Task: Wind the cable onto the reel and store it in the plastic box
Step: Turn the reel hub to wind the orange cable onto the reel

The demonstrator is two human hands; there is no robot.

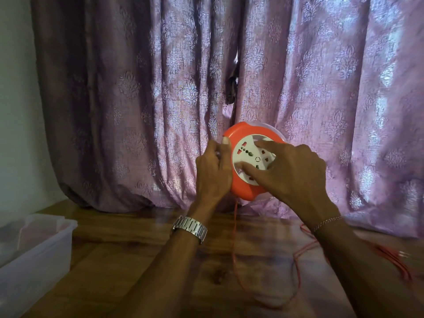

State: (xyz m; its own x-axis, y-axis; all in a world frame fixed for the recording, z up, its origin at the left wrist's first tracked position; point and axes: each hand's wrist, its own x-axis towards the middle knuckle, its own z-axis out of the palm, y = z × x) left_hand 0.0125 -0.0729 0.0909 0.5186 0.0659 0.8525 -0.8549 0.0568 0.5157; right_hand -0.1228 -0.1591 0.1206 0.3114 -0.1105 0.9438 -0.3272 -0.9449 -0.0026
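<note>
Fingertips of the right hand are spread and pressed flat on the white socket face of the orange reel, with nothing enclosed by them. The reel's left rim is clasped by the left hand, thumb on the front edge and fingers curled behind. The reel is held raised above the wooden table, in front of the purple curtain. Orange cable hangs from the reel's underside and lies in loose loops on the table, near and to the right. A clear plastic box stands on the table at far left, well apart from the reel.
</note>
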